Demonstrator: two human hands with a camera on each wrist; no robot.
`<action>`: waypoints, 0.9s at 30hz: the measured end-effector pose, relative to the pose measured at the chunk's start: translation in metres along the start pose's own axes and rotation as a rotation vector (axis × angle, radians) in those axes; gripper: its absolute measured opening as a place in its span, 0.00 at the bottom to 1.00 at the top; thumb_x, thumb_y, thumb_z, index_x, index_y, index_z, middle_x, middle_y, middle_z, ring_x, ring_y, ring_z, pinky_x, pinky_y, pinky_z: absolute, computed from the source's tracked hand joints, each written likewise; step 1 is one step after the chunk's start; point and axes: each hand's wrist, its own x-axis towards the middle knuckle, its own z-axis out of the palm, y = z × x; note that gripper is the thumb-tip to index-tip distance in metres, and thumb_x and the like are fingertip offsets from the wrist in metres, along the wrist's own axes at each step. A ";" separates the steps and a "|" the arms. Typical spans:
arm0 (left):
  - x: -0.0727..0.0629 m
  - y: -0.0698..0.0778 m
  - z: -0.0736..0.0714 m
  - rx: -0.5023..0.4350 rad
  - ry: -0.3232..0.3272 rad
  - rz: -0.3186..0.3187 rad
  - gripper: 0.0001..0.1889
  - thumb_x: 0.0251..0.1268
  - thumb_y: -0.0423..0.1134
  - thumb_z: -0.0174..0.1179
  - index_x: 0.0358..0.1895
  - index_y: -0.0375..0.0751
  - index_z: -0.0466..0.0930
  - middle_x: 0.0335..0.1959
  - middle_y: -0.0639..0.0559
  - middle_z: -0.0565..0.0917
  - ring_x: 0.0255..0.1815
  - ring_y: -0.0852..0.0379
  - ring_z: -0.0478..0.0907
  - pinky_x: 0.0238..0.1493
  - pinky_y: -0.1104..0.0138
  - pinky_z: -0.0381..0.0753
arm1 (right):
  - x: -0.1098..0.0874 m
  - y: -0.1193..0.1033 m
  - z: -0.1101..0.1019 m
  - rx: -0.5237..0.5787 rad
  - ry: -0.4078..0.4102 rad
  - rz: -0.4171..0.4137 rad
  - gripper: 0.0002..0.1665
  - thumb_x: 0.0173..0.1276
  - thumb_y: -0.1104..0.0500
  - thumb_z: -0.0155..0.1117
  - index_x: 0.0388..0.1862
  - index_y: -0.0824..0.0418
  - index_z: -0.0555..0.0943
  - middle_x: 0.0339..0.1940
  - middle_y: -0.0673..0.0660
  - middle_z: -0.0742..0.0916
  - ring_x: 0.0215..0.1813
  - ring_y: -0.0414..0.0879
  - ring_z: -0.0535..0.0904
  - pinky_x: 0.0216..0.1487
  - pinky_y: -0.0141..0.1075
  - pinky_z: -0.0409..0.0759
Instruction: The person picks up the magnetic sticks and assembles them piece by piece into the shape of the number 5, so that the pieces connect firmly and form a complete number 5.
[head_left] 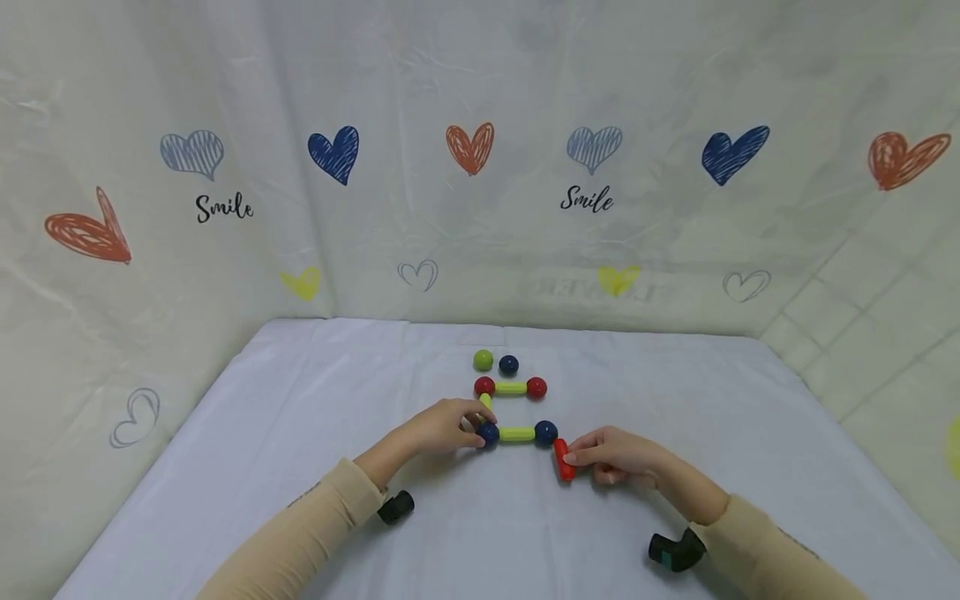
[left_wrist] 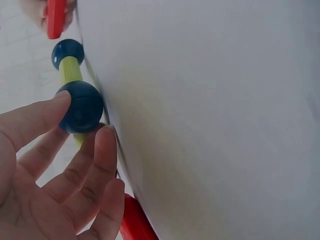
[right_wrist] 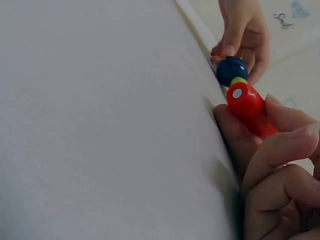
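My left hand (head_left: 442, 427) pinches a dark blue ball (head_left: 488, 434) at the near left corner of a joined shape of balls and rods. A yellow-green rod (head_left: 517, 434) links that ball to a second blue ball (head_left: 546, 432). Another yellow-green rod (head_left: 486, 402), partly behind my fingers, leads back to a red ball (head_left: 484, 387). From there a rod (head_left: 511, 388) runs to another red ball (head_left: 536, 387). My right hand (head_left: 618, 457) pinches a red rod (head_left: 564, 460), its far end close by the right blue ball; whether they touch I cannot tell.
Behind the shape lie a loose green ball (head_left: 483, 360) and a dark blue ball (head_left: 508, 365). In the left wrist view a red piece (left_wrist: 137, 220) shows beside my left hand, mostly hidden. The white-covered table (head_left: 480, 533) ends at a curtain (head_left: 480, 233) printed with hearts.
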 end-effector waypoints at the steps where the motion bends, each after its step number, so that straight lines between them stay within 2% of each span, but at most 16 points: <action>1: 0.000 0.000 0.000 0.000 -0.001 -0.002 0.16 0.69 0.34 0.68 0.58 0.47 0.83 0.50 0.48 0.85 0.49 0.51 0.82 0.54 0.55 0.81 | 0.001 0.001 0.000 0.014 -0.017 0.013 0.15 0.75 0.55 0.66 0.50 0.66 0.85 0.23 0.49 0.80 0.16 0.36 0.66 0.21 0.25 0.62; 6: 0.000 0.000 0.000 0.009 0.000 -0.003 0.16 0.69 0.35 0.68 0.58 0.48 0.83 0.50 0.49 0.85 0.49 0.52 0.82 0.53 0.55 0.81 | 0.004 0.001 0.004 0.049 -0.029 0.039 0.13 0.75 0.55 0.66 0.48 0.64 0.86 0.26 0.50 0.82 0.16 0.34 0.68 0.20 0.24 0.61; 18: 0.001 -0.002 0.001 0.001 0.000 -0.002 0.16 0.69 0.34 0.68 0.58 0.48 0.83 0.51 0.48 0.85 0.49 0.51 0.82 0.54 0.54 0.81 | 0.007 0.000 0.004 0.018 -0.042 0.038 0.15 0.76 0.54 0.65 0.51 0.65 0.85 0.31 0.52 0.86 0.18 0.35 0.75 0.21 0.22 0.65; 27: 0.001 -0.001 0.001 -0.002 0.002 -0.010 0.16 0.69 0.34 0.68 0.58 0.48 0.83 0.51 0.47 0.85 0.49 0.51 0.82 0.52 0.55 0.82 | 0.012 -0.002 0.010 -0.036 -0.023 0.004 0.11 0.75 0.54 0.66 0.46 0.62 0.82 0.28 0.51 0.84 0.17 0.37 0.75 0.20 0.24 0.62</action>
